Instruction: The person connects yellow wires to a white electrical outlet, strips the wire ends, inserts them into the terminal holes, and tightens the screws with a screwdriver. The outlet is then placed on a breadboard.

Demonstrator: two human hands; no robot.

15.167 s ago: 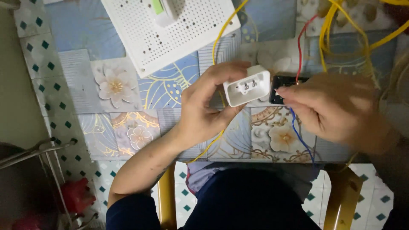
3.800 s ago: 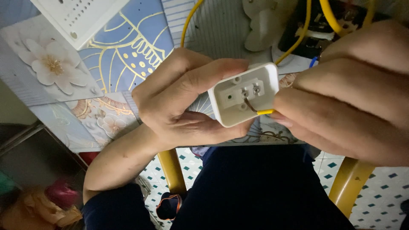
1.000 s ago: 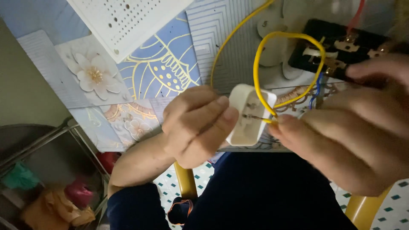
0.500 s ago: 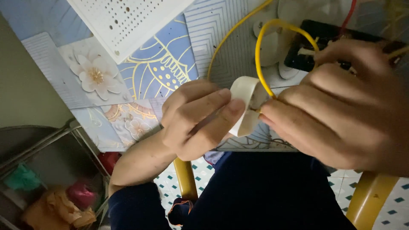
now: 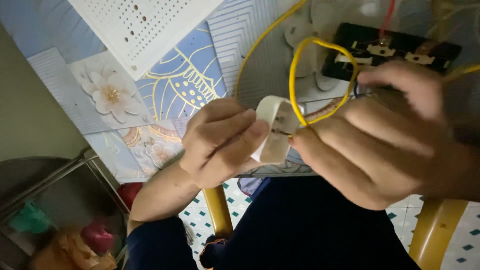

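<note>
Gripping the white socket housing in our left hand, we are clenching fingers and thumb around its left side, so that its open back is turning toward the right hand and its terminals are staying exposed; we are holding it in mid-air just past the near edge of the table, above our lap, where both hands are meeting. Our right hand is pinching the stripped end of the yellow wire between thumb and forefinger and pressing that end against a terminal inside the housing; the remaining fingers are curling loosely and holding nothing else that we are able to make out. The wire is arching up in a loop on the far side of the housing, which is keeping slack at the joint, and is running on toward the black terminal block lying on the table at far right; a red lead is standing beside that block. A white perforated board is lying on the far left of the patterned tabletop, well apart from both hands. As a container, the housing is taking in only the wire tip; whether that tip is seated or merely touching, we cannot tell. At near left, a metal rack is holding dim coloured bundles, too dark to identify.
</note>
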